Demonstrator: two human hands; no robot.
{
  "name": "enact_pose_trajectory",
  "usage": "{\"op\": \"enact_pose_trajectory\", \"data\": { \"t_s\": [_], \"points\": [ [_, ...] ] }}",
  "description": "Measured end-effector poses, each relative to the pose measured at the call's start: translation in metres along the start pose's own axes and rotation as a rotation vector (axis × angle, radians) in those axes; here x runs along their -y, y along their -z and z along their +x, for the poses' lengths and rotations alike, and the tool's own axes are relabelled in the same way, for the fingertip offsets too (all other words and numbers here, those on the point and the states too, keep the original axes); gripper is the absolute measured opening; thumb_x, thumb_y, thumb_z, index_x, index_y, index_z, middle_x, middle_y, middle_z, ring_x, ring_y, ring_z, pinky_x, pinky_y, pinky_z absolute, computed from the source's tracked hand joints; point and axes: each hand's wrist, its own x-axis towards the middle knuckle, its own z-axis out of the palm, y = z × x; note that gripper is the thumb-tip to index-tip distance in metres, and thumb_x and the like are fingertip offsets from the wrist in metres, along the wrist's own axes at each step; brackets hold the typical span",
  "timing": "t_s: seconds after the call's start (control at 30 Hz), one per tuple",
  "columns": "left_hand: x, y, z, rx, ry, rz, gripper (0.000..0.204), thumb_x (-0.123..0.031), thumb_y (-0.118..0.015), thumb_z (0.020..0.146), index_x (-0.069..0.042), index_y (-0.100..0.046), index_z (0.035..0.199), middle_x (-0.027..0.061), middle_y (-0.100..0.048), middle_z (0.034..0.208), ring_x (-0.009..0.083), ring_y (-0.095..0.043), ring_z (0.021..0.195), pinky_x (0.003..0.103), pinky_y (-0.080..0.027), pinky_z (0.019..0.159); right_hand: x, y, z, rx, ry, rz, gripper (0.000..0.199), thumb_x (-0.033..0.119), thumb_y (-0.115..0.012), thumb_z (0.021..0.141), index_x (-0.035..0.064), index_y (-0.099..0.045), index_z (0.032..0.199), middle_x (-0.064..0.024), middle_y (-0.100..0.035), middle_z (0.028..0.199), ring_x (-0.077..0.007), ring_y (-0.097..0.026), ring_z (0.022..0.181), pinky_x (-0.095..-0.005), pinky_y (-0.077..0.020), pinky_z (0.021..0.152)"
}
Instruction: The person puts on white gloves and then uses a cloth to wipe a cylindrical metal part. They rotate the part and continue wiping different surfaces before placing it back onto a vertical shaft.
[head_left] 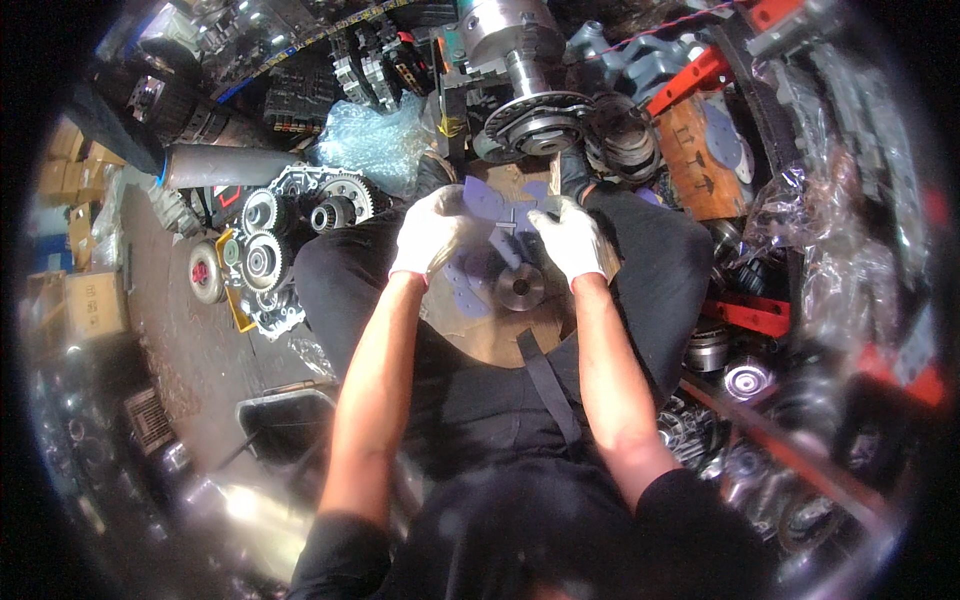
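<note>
Both my hands wear white gloves and hover between my knees. My left hand (433, 232) has its fingers curled beside a purple piece of what looks like sandpaper (483, 200); whatever it grips is hidden. Across from it, my right hand (570, 240) is closed, with something dark at its fingertips that I cannot make out. A small grey pin-like piece (507, 220) shows between the hands. Below lies a round metal disc (519, 287) with a centre hole, on brown cardboard (480, 338). More purple sheet pieces (462, 292) are scattered left of the disc.
Ahead stands a metal shaft with round plates (540, 122). Left are an open gear housing (268, 255), a grey tube (230, 166) and bubble wrap (372, 145). At right sit a cardboard box (695, 160), red metal bars (750, 315), clear plastic wrap and several machine parts.
</note>
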Motion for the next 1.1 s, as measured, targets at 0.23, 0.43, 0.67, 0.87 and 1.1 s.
{"op": "enact_pose_trajectory", "data": {
  "t_s": [0.23,0.43,0.67,0.87,1.1],
  "points": [
    [0.019,-0.002,0.010,0.113,-0.101,0.045,0.037,0.000,-0.067,0.085,0.000,-0.075,0.121,0.0079,-0.075,0.119,0.0175,-0.068,0.105,0.033,-0.056,0.096,-0.003,-0.007,-0.004,0.334,-0.152,0.838,0.031,0.023,-0.070,0.104,-0.0008,-0.076,0.123,-0.0052,-0.077,0.111,-0.0133,-0.070,0.097,-0.0288,-0.0552,0.087],
    [0.023,-0.008,0.007,0.074,-0.515,0.153,0.031,0.004,-0.065,0.081,-0.005,-0.081,0.106,0.0131,-0.068,0.141,0.0234,-0.063,0.130,0.037,-0.049,0.113,0.000,-0.014,-0.008,0.399,-0.042,0.898,0.034,0.020,-0.067,0.106,-0.0026,-0.071,0.130,-0.0078,-0.075,0.117,-0.0155,-0.071,0.099,-0.0292,-0.0572,0.086],
    [0.007,-0.015,0.001,0.067,-0.671,0.415,0.043,0.006,-0.066,0.081,-0.015,-0.081,0.116,0.0115,-0.060,0.155,0.0269,-0.051,0.150,0.041,-0.042,0.124,-0.001,-0.012,-0.006,0.536,-0.244,1.307,0.034,0.005,-0.064,0.102,-0.0021,-0.066,0.136,-0.0119,-0.074,0.119,-0.0206,-0.073,0.106,-0.0295,-0.0608,0.087],
    [0.002,-0.011,0.003,0.119,-0.408,-0.153,0.057,0.004,-0.070,0.084,-0.007,-0.069,0.139,0.0086,-0.056,0.158,0.0227,-0.055,0.143,0.037,-0.048,0.118,0.018,-0.003,-0.008,0.272,-0.225,1.321,0.038,-0.006,-0.067,0.095,-0.0059,-0.067,0.134,-0.0147,-0.074,0.125,-0.0229,-0.072,0.111,-0.0335,-0.0569,0.101],
    [-0.003,-0.006,-0.003,0.126,-0.041,-0.112,0.035,-0.027,-0.078,0.099,-0.003,-0.075,0.125,0.0040,-0.077,0.108,0.0109,-0.066,0.093,0.028,-0.054,0.086,0.009,-0.006,-0.002,0.213,-0.049,1.286,0.036,-0.008,-0.067,0.094,-0.0052,-0.069,0.130,-0.0131,-0.075,0.123,-0.0217,-0.071,0.113,-0.0323,-0.0556,0.102]
  ]
}}
